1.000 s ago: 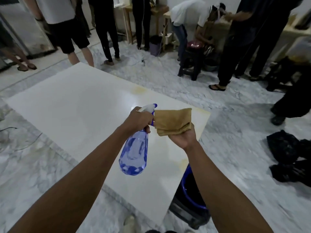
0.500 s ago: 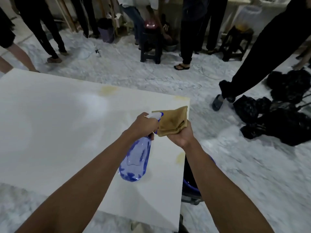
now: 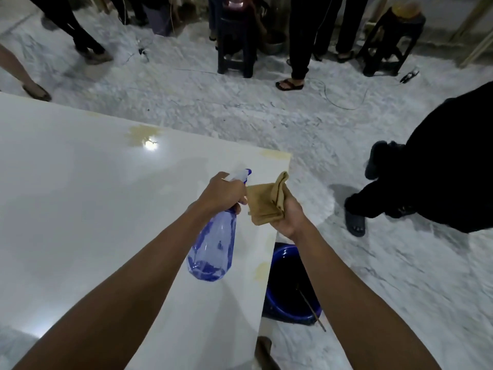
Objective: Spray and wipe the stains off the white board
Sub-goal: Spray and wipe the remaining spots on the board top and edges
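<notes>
Left hand (image 3: 221,192) grips spray bottle (image 3: 213,247), nozzle pointing away over white board (image 3: 80,209); right hand (image 3: 289,216) holds folded cloth (image 3: 264,202)

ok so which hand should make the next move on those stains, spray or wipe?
Left, probably. The left hand grips the spray bottle with its nozzle above the board, stains unwiped. The right hand holds the cloth off the surface.

Both arms out, left grip (image 3: 222,192) & right grip (image 3: 289,216) clenched
</notes>
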